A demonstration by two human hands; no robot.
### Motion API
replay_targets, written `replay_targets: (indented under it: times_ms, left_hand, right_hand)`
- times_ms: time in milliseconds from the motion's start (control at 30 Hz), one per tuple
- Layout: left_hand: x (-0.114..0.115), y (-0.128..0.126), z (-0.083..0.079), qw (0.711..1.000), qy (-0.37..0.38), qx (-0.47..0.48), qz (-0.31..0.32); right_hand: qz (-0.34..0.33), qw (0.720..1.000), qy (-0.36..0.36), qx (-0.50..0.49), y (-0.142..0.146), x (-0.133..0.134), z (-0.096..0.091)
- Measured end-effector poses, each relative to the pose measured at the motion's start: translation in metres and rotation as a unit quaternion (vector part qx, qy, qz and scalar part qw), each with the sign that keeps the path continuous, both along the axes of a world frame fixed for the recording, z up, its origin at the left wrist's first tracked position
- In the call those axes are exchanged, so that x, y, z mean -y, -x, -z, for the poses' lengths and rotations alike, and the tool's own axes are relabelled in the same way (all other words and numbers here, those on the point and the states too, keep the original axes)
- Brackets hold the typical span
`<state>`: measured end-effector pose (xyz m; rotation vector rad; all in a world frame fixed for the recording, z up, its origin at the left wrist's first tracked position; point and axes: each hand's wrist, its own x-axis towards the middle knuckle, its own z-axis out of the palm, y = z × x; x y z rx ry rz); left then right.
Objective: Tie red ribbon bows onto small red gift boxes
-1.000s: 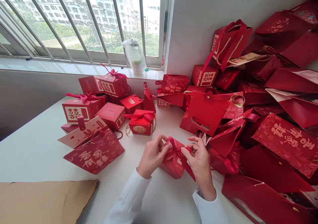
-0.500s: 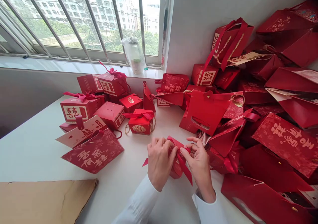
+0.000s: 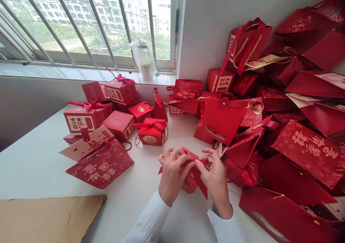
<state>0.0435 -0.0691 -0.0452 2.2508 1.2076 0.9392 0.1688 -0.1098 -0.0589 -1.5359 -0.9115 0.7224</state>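
On the white table in front of me is a small red gift box (image 3: 190,184), partly covered by both hands. A red ribbon (image 3: 201,184) lies across its top, one tail hanging toward me and another end showing left of my left hand (image 3: 174,173). That hand's fingers are pinched on the ribbon at the top of the box. My right hand (image 3: 215,176) pinches the ribbon between thumb and forefinger, its other fingers curled loosely. The exact fold under the fingertips is hidden. Just beyond stands a red box with a ribbon bow (image 3: 151,132).
Several red boxes and bags stand at the back left, including a tilted red bag (image 3: 101,165). A tall heap of red bags (image 3: 309,149) fills the right side. Cardboard (image 3: 51,218) lies at the front left. A bagged cup (image 3: 145,61) sits on the windowsill.
My left hand's fingers have shifted slightly right, closer to the right hand at the ribbon. The ribbon end on the left shows less. The view has moved slightly.
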Motion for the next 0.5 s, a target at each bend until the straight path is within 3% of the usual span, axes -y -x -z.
replay_targets:
  times_ms: [300, 500]
  left_hand:
    - [-0.009, 0.013, -0.003, 0.999, 0.005, -0.028, 0.022]
    - [-0.005, 0.005, -0.007, 0.999, 0.003, -0.012, 0.030]
  right_hand:
    - [-0.001, 0.999, -0.022, -0.038, -0.002, -0.001, 0.003]
    - [-0.021, 0.998, -0.021, -0.062, -0.002, -0.001, 0.003]
